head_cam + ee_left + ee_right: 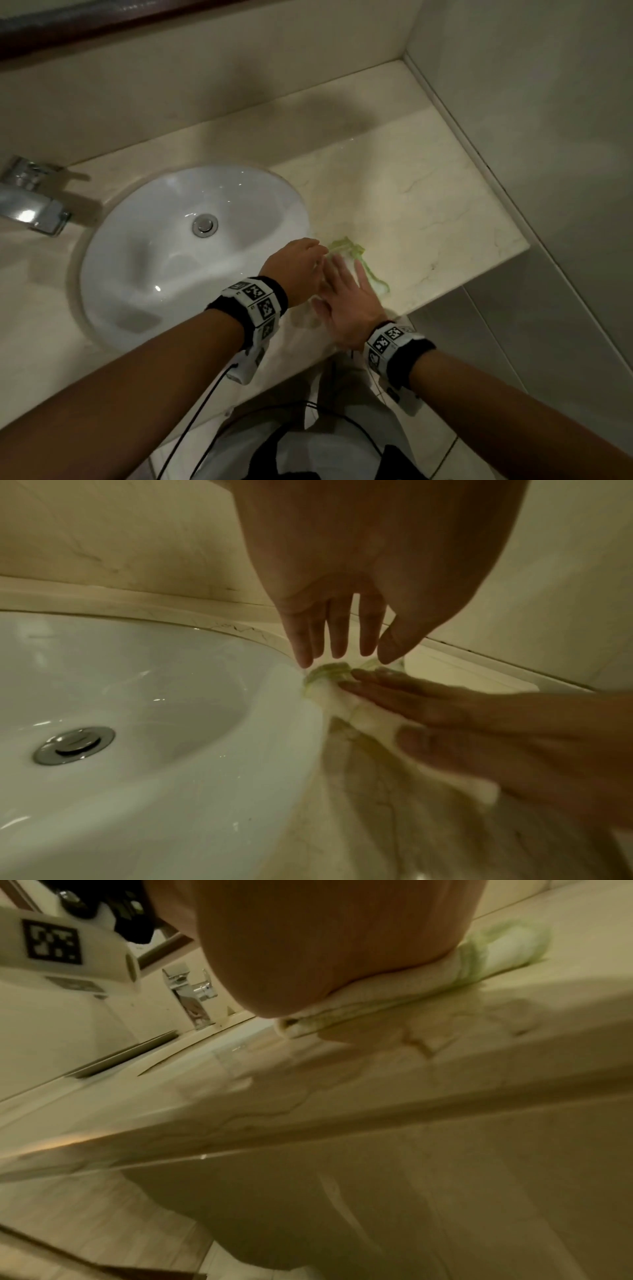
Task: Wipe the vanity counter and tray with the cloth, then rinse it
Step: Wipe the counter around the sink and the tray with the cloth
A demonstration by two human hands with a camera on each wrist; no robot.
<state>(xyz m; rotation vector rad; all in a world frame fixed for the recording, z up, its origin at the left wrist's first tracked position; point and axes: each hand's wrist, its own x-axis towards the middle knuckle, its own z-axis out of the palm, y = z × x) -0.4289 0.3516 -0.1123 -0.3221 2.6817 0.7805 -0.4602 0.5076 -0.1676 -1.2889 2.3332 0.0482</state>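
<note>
- Cloth (pixel 356 255), white with a pale green edge, is seen lying flat on the marble vanity counter (pixel 428 205), just beside the right rim of the sink basin (pixel 164 240) and near the counter's front edge.
- Right hand (pixel 346 301) is laid palm-down on the cloth, its fingers (pixel 394 693) straight and spread, pressing the fabric against the counter; nothing is gripped.
- Left hand (pixel 296 267) is held over the cloth's end nearest the basin, its fingers (pixel 337 631) straight and pointed down, with the tips at the bunched green edge; whether they touch it cannot be told because of blur.
- A wet sheen is shown on the counter in front of the cloth in the right wrist view.
- A chrome faucet (pixel 29 198) is mounted on the counter at the far left, beyond the basin, and a round metal drain stopper (pixel 205 224) sits in the basin floor.
- Marker-printed bands (pixel 255 301) are worn on both wrists.
</note>
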